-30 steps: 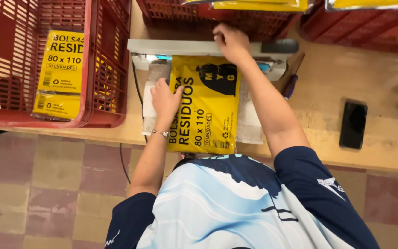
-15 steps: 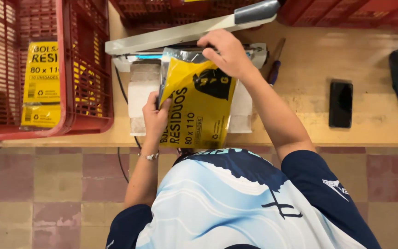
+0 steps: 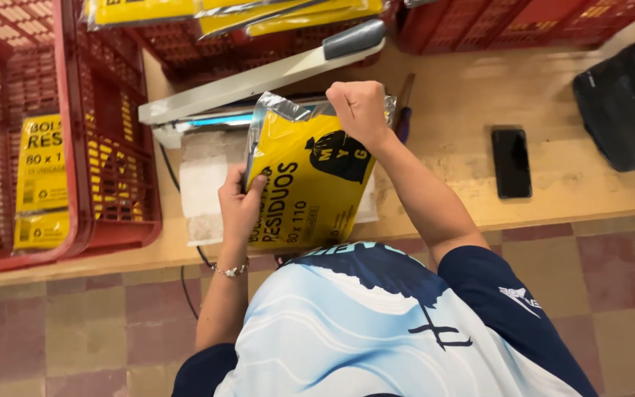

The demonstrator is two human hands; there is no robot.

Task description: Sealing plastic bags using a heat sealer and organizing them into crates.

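A yellow plastic package [image 3: 310,187] with black print is lifted off the wooden table [image 3: 464,95], tilted toward me. My left hand [image 3: 238,206] grips its left edge. My right hand [image 3: 360,109] is closed on its clear top right corner. Just behind it sits a heat sealer [image 3: 259,77] with its long arm raised and a grey handle at the right end. A white pad [image 3: 203,184] lies under the package on the table.
A red crate [image 3: 75,147] at the left holds a similar yellow package [image 3: 42,165]. More red crates with yellow packages stand at the back. A black phone [image 3: 511,162] and a black bag [image 3: 626,95] lie at the right. Checkered floor below.
The sealer arm has swung up from the package. Both hands have lifted the package off the sealer bed and drawn it toward me.
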